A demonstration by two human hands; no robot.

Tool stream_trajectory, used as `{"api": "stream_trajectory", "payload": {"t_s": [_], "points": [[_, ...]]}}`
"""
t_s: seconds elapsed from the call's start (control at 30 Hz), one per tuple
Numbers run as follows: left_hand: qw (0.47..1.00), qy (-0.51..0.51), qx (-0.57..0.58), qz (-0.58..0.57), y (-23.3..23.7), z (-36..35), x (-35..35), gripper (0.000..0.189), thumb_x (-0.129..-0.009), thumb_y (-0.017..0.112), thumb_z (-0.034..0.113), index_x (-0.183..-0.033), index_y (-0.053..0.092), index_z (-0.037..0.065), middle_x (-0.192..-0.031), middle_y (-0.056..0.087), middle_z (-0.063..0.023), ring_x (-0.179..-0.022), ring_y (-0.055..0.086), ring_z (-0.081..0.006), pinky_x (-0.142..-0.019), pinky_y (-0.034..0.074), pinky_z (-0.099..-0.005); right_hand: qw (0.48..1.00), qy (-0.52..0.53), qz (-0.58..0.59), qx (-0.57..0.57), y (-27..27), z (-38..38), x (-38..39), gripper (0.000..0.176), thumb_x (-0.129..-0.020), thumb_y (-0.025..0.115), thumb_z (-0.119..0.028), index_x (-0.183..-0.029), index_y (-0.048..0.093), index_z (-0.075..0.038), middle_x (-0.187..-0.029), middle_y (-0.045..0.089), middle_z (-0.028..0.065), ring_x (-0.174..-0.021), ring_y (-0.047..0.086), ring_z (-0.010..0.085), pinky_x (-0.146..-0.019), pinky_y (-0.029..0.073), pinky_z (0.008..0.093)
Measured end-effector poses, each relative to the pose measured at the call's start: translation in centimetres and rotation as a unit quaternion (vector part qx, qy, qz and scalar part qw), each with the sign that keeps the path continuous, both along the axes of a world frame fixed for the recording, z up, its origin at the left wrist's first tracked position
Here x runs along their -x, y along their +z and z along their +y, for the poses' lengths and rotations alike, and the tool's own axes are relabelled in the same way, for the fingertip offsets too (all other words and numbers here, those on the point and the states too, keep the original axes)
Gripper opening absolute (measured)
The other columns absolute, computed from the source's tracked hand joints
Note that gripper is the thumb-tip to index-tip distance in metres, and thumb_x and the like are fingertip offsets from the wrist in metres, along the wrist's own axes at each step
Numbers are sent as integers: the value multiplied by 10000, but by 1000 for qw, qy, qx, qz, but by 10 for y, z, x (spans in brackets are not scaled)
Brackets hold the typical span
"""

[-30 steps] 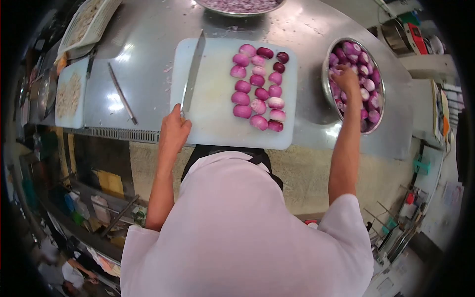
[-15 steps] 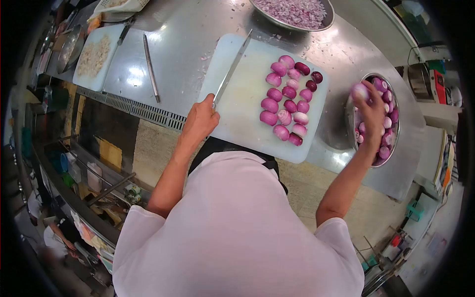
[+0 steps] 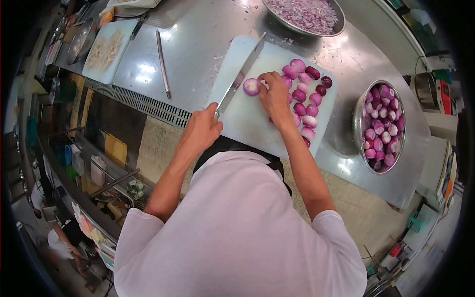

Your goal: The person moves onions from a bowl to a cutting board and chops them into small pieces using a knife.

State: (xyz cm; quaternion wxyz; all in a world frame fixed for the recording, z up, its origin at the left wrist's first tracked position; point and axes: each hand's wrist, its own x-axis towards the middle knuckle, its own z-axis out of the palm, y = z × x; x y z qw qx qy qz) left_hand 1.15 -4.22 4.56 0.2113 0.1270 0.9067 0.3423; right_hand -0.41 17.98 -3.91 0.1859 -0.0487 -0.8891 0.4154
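Observation:
My left hand [image 3: 202, 129] grips the handle of a kitchen knife [image 3: 240, 79], its blade lying slantwise over the left part of the white cutting board [image 3: 237, 119]. Over the middle of the board is my right hand [image 3: 275, 99], fingers curled around a pale peeled red onion that shows only partly beneath them. Just left of these fingertips sits another peeled red onion [image 3: 251, 87]. Rows of peeled red onions [image 3: 302, 88] cover the board's right side, some hidden behind my right hand and forearm.
A steel bowl of peeled red onions [image 3: 381, 128] stands to the right. Chopped onion fills a steel bowl [image 3: 341, 20] at the far edge. Leftward lie a metal rod [image 3: 163, 67] and a second cutting board [image 3: 111, 72] bearing pale chopped bits and a knife.
My right hand has moved left from the onion bowl to the board. An onion now sits near the blade. My left hand still holds the knife; the view has shifted slightly.

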Motion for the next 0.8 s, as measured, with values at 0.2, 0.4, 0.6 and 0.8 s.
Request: {"api": "stream_trajectory", "payload": {"t_s": [0.2, 0.4, 0.6, 0.8], "points": [[996, -61, 51, -30, 26, -11, -18, 265, -802, 605, 80, -1009, 527, -65, -601, 529, -221, -555, 543, -393, -557, 412, -456, 999, 29, -17, -34, 0, -4, 5, 54, -784, 605, 5, -818, 646, 16, -844, 596, 194, -802, 591, 397, -709, 473, 477], [996, -82, 38, 5, -4, 6, -7, 245, -802, 554, 51, -996, 495, -87, -639, 553, -272, -630, 556, -468, -606, 441, -493, 998, 33, -26, -39, -4, 0, 5, 82, -773, 609, 7, -832, 665, 14, -842, 599, 198, -814, 596, 399, -718, 477, 475], [989, 3, -47, -142, -22, 41, 34, 227, -805, 551, 69, -972, 492, -73, -650, 568, -241, -603, 588, -382, -593, 464, -456, 997, 65, -28, 17, -10, -3, -1, 223, -750, 665, -25, -973, 674, -12, -998, 620, 172, -914, 603, 375, -815, 503, 443], [1000, -19, 0, -12, -31, 7, 16, 186, -799, 568, 56, -933, 497, -52, -583, 535, -182, -520, 526, -328, -541, 428, -439, 989, 125, -60, -50, -1, -32, -22, 367, -736, 702, -45, -1099, 647, -43, -1126, 607, 132, -1024, 575, 339, -866, 514, 425]]}}
